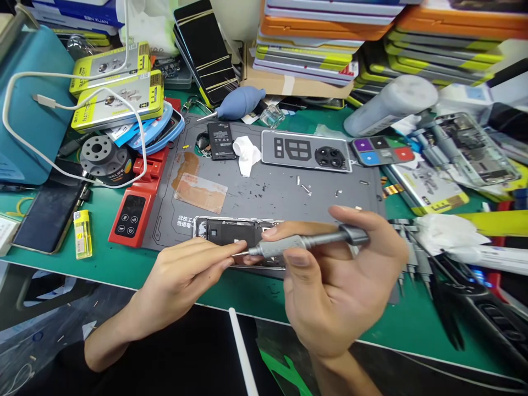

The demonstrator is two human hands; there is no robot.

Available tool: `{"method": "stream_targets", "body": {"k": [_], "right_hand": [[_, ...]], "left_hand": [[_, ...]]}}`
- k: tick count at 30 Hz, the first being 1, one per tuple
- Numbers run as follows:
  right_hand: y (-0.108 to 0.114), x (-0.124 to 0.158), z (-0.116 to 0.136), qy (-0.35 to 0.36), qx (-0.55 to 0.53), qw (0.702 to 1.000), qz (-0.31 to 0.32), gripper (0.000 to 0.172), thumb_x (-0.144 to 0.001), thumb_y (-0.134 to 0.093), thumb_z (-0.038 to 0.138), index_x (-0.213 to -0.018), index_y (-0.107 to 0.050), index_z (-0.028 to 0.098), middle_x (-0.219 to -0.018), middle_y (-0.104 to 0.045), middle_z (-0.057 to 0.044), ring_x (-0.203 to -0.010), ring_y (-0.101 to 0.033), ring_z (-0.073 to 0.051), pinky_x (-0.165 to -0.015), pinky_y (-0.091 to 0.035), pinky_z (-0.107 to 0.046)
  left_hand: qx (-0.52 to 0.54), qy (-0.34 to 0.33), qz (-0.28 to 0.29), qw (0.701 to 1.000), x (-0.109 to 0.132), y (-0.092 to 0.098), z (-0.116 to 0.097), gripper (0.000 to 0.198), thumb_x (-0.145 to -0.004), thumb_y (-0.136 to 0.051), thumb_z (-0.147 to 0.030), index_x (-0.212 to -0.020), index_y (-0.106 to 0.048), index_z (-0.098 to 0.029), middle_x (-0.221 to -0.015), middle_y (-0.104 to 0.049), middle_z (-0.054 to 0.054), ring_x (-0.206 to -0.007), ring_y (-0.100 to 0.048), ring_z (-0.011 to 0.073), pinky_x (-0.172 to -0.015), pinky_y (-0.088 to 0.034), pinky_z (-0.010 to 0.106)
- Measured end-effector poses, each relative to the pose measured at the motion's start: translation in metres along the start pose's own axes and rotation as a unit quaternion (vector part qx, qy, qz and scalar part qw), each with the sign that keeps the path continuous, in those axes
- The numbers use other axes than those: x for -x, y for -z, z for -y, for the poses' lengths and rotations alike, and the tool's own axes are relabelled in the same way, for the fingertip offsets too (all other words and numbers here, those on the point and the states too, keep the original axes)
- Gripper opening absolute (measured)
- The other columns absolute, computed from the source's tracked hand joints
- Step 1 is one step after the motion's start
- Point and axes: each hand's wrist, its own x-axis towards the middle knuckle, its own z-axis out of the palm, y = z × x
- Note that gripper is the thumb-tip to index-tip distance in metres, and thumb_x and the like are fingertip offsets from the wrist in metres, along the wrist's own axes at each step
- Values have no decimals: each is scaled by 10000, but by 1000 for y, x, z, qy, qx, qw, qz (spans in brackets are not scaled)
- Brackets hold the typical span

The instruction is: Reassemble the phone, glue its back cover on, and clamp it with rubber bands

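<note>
Work mat [357,192], opened phone [231,230], screwdriver [282,246]

Mat: grey, dark specks across its middle. A rear panel [295,151] lay near its far edge, right of centre.

Phone: lay along the near edge, insides exposed, partly hidden by the hands. Judged light, stiff, fragile; best held by its frame sides.

Right hand [336,286]: thumb and fingers closed round the screwdriver, which overlapped the phone in view. Judged rigid and fairly light; the textured barrel looked the surest hold.

Left hand [181,272]: thumb and forefinger almost together at the bit [240,254]. Could not tell whether they gripped it. Bit judged slim, likely slippery.
</note>
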Motion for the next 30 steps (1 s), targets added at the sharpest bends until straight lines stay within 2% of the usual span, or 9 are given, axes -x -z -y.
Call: {"method": "stream_targets", "body": {"k": [3, 7, 16, 20, 22, 24, 26, 28, 30], "right_hand": [[1, 0, 0, 38, 29, 999, 7, 527, -981, -725, 85, -1461, -603, 266, -1002, -790, -26, -837, -814, -193, -646, -707, -307], [4, -2, -1, 36, 1, 999, 36, 583, -982, -710, 59, -1506, -572, 274, -1041, -793, -27, -857, -796, -179, -670, -709, -308], [4, 2, 0, -42, -57, 997, 33, 541, -1004, -671, 83, -1478, -585, 329, -1058, -804, -13, -707, -764, -168, -622, -725, -345], [5, 3, 1, -74, -52, 996, 21, 490, -1032, -654, 145, -1477, -593, 343, -1012, -797, -14, -719, -752, -169, -554, -693, -298], [10, 1, -1, -73, -38, 997, 6, 492, -1041, -634, 154, -1494, -595, 343, -993, -789, -16, -705, -732, -164, -502, -663, -268], [21, 0, -4, -37, -1, 999, -27, 513, -1037, -627, 161, -1520, -595, 332, -939, -770, -19, -670, -705, -163, -454, -628, -250], [36, -1, -8, 52, 73, 992, -95, 526, -1029, -630, 177, -1537, -605, 313, -865, -726, -17, -622, -682, -161, -417, -588, -242], [54, -1, -11, 172, 185, 959, -128, 574, -993, -677, 158, -1547, -613, 297, -867, -706, -16, -603, -688, -149, -420, -571, -233], [67, 1, -14, 259, 280, 920, -91, 676, -929, -747, 104, -1565, -599, 279, -924, -715, -23, -629, -728, -151, -451, -594, -237]], "left_hand": [[0, 7, 3, 1000, 3, -1, 1, 388, -1059, -634, -73, -1428, -702, -171, -1107, -830, 56, -934, -751, 125, -832, -616, 239], [8, 13, 18, 1000, 6, -2, 4, 399, -1058, -639, -65, -1443, -688, -157, -1172, -822, 63, -984, -733, 118, -888, -595, 233], [8, 5, 41, 999, 1, 2, 1, 326, -1091, -639, -191, -1410, -703, -167, -1140, -817, 43, -950, -697, 123, -881, -575, 244], [-5, 35, 66, 997, 0, 3, -2, 646, -1007, -715, -501, -1565, -585, -204, -1159, -822, 53, -985, -732, 164, -934, -595, 296], [-4, 50, 72, 996, 0, 2, -4, 674, -1026, -709, -483, -1621, -516, -232, -1221, -824, 51, -1056, -752, 175, -1024, -584, 325], [-8, 57, 55, 997, 1, 2, -5, 531, -1094, -662, -311, -1606, -530, -263, -1227, -829, 24, -1091, -758, 158, -1053, -574, 315], [-33, 49, 15, 998, 3, 5, -5, 466, -1095, -613, -135, -1541, -598, -270, -1190, -835, 4, -1070, -761, 139, -1012, -583, 291], [-107, 12, -21, 994, 5, 11, -3, 456, -1045, -648, -57, -1456, -667, -254, -1200, -834, 12, -1089, -758, 154, -1014, -580, 311], [-215, -47, -14, 975, 4, 19, 0, 447, -991, -741, -76, -1405, -701, -240, -1278, -821, 41, -1204, -738, 218, -1092, -548, 388]]}}
